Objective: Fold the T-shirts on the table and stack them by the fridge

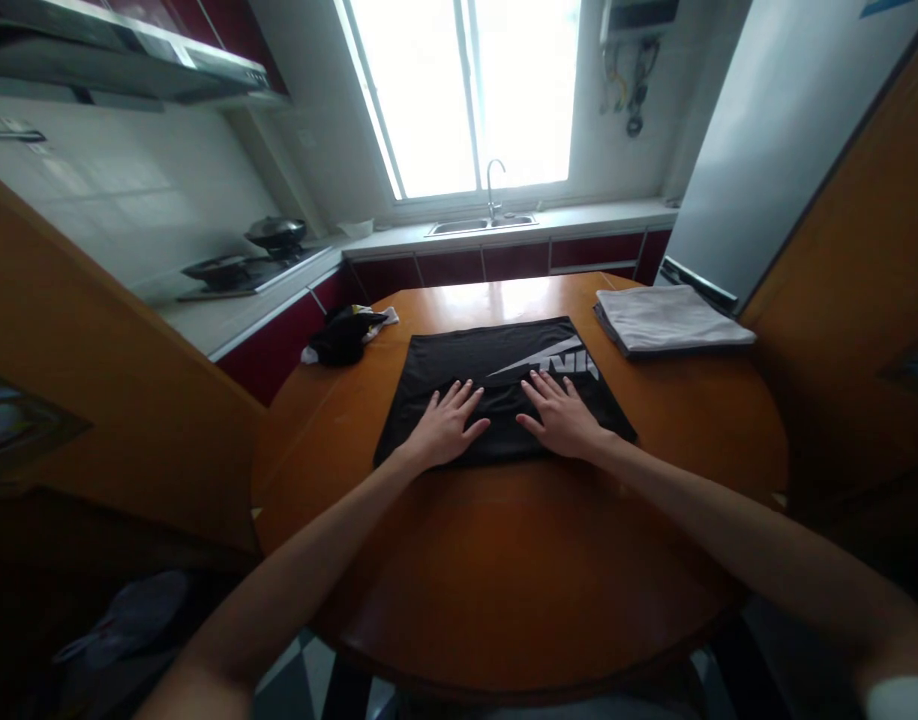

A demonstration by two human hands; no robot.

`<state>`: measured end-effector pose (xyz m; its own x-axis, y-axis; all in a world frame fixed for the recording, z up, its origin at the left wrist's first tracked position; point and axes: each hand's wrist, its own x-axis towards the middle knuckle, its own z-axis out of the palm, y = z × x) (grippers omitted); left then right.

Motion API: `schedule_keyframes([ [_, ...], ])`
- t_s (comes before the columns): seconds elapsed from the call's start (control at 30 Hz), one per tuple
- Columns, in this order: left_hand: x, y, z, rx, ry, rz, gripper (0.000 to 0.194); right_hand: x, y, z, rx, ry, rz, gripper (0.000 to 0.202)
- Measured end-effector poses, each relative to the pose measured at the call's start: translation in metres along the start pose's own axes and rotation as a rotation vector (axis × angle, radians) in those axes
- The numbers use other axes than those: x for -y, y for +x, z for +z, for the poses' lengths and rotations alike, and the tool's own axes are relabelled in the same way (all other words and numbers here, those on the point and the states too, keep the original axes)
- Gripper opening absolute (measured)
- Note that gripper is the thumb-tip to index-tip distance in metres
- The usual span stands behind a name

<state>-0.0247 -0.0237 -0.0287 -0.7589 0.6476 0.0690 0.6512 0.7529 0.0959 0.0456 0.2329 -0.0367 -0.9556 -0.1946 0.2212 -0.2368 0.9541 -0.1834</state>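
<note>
A black garment (466, 355) with a white swoosh and lettering lies folded into a rough rectangle on the wooden table (534, 580). It looks like a T-shirt, though its full shape is hidden by the folding. My left hand (445, 428) rests flat on its near left part, fingers spread. On the near right part lies my right hand (562, 415), also flat with fingers apart, just below the lettering. Small wrinkles show in the cloth between the two hands. Neither hand grips the fabric.
Folded grey and white cloths (673, 318) are stacked at the table's right. A crumpled black garment (343, 338) with white and yellow parts sits at the left edge. Beyond are a sink (481, 225), a stove (256, 272) with pans, and a fridge (774, 140).
</note>
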Motion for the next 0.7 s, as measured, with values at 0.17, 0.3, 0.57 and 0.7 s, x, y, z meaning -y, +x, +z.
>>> schedule_keyframes([
  [0.17, -0.011, 0.004, 0.018, 0.022, -0.003, -0.047, 0.071, -0.002, 0.011, 0.018, 0.125, 0.034, 0.041, 0.076],
  [0.3, -0.008, 0.003, 0.017, 0.025, -0.015, -0.049, 0.071, -0.007, 0.012, 0.014, 0.031, 0.018, 0.096, 0.073],
  [0.57, -0.01, 0.007, 0.016, 0.034, -0.034, -0.068, 0.071, -0.022, 0.02, 0.019, 0.104, 0.033, 0.244, 0.073],
  [0.7, -0.007, 0.006, 0.013, 0.017, -0.062, -0.065, 0.073, -0.023, 0.018, 0.015, 0.056, 0.013, 0.274, 0.071],
])
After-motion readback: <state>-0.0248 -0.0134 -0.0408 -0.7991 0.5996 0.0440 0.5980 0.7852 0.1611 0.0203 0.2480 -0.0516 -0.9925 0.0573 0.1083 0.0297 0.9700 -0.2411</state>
